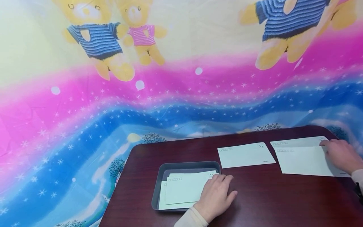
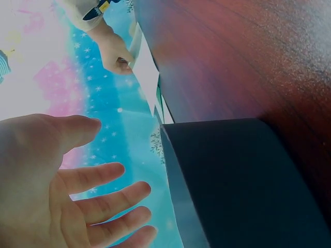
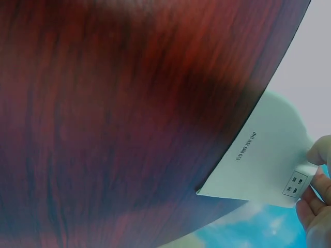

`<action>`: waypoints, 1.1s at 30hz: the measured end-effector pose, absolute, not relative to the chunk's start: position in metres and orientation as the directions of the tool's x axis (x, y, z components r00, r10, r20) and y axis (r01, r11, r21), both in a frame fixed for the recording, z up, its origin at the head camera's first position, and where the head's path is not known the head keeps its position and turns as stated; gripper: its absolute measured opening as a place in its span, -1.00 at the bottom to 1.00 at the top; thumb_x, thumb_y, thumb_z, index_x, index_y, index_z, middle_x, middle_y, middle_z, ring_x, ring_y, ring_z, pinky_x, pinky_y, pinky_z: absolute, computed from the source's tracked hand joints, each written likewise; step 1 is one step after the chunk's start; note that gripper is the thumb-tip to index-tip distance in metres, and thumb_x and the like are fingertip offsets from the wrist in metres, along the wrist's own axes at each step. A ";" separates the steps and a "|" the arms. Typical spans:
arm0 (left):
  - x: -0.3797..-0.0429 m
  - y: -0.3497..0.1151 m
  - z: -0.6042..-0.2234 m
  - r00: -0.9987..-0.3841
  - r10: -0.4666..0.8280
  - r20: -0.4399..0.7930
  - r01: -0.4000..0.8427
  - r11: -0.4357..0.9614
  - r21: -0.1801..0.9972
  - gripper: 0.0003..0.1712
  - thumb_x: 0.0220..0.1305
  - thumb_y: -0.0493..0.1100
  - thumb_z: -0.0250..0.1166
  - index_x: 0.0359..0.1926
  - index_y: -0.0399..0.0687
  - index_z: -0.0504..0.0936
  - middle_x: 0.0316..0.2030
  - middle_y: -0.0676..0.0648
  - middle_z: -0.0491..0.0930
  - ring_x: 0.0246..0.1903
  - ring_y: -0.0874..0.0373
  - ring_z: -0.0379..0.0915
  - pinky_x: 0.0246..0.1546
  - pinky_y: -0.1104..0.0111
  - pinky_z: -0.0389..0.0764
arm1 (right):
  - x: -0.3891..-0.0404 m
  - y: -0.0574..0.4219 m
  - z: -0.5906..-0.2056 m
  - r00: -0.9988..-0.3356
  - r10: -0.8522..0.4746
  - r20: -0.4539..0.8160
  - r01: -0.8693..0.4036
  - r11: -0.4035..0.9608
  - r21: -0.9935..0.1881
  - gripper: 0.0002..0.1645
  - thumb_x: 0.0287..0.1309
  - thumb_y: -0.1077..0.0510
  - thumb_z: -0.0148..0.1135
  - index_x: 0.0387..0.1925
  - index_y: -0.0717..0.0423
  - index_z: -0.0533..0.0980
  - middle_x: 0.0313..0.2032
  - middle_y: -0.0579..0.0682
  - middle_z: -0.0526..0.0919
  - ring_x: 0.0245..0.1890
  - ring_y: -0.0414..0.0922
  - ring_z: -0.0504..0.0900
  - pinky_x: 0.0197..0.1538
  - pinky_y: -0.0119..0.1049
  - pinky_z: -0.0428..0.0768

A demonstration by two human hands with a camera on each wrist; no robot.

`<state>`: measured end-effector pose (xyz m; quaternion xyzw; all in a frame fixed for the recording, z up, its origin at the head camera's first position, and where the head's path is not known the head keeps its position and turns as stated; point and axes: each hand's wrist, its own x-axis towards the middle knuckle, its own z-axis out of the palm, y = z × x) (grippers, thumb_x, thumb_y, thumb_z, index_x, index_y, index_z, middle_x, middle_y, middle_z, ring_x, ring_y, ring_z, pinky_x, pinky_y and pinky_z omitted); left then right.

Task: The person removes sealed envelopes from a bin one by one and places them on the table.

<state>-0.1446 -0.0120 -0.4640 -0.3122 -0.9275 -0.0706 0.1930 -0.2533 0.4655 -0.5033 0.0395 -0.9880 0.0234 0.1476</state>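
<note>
Pale green-white envelopes (image 1: 304, 160), dark grey tray (image 1: 193, 167), red-brown wood-grained table (image 1: 263, 195), pink-and-blue snowflake-patterned cloth (image 1: 181, 85)

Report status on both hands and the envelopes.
Right hand pinches envelope by corner. Left hand empty over right edge of gray tray, envelopes inside. No obstruction visible.

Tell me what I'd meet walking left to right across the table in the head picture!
Gray tray → left hand → lone white envelope → overlapping white envelopes → right hand.
</note>
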 end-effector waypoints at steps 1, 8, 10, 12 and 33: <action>-0.145 -0.012 -0.464 -0.730 0.551 0.405 0.607 0.795 0.011 -0.54 0.22 0.18 0.14 0.05 0.09 0.55 -0.16 0.10 0.60 -0.12 0.23 0.46 -0.21 0.39 0.51 | -0.254 0.466 -0.502 -0.954 -0.079 0.288 -0.090 0.996 -0.026 -0.64 -0.24 0.51 0.20 -0.25 0.60 0.47 -0.59 0.20 0.50 -0.65 -0.03 0.39 -0.50 -0.01 0.50; -0.143 -0.010 -0.461 -0.723 0.560 0.405 0.615 0.789 0.009 -0.56 0.21 0.16 0.15 0.03 0.08 0.55 -0.17 0.11 0.60 -0.14 0.23 0.46 -0.20 0.40 0.50 | -0.255 0.470 -0.495 -0.957 -0.104 0.271 -0.107 0.994 0.002 -0.63 -0.29 0.55 0.19 -0.27 0.61 0.45 -0.55 0.27 0.51 -0.60 0.08 0.46 -0.41 0.07 0.51; -0.143 -0.009 -0.461 -0.726 0.561 0.397 0.613 0.790 0.006 -0.55 0.22 0.17 0.14 0.04 0.08 0.55 -0.16 0.11 0.60 -0.13 0.23 0.46 -0.19 0.40 0.50 | -0.256 0.472 -0.496 -0.953 -0.099 0.288 -0.102 0.995 0.006 -0.63 -0.30 0.56 0.19 -0.28 0.61 0.45 -0.53 0.31 0.51 -0.57 0.14 0.47 -0.38 0.10 0.50; -0.143 -0.010 -0.461 -0.729 0.561 0.392 0.611 0.792 0.003 -0.55 0.23 0.17 0.13 0.04 0.08 0.55 -0.15 0.10 0.60 -0.11 0.23 0.46 -0.18 0.39 0.51 | -0.257 0.474 -0.496 -0.951 -0.087 0.296 -0.090 0.996 0.005 -0.64 -0.30 0.56 0.18 -0.29 0.61 0.44 -0.52 0.34 0.51 -0.55 0.18 0.48 -0.35 0.12 0.49; -0.146 -0.012 -0.465 -0.743 0.561 0.364 0.601 0.799 -0.005 -0.54 0.21 0.18 0.15 0.05 0.09 0.54 -0.15 0.11 0.59 -0.12 0.23 0.45 -0.20 0.39 0.51 | -0.263 0.464 -0.500 -0.984 0.005 0.179 -0.007 0.998 -0.068 -0.42 -0.10 0.25 0.29 -0.14 0.66 0.36 -0.28 0.56 0.41 -0.32 0.36 0.41 -0.22 0.25 0.43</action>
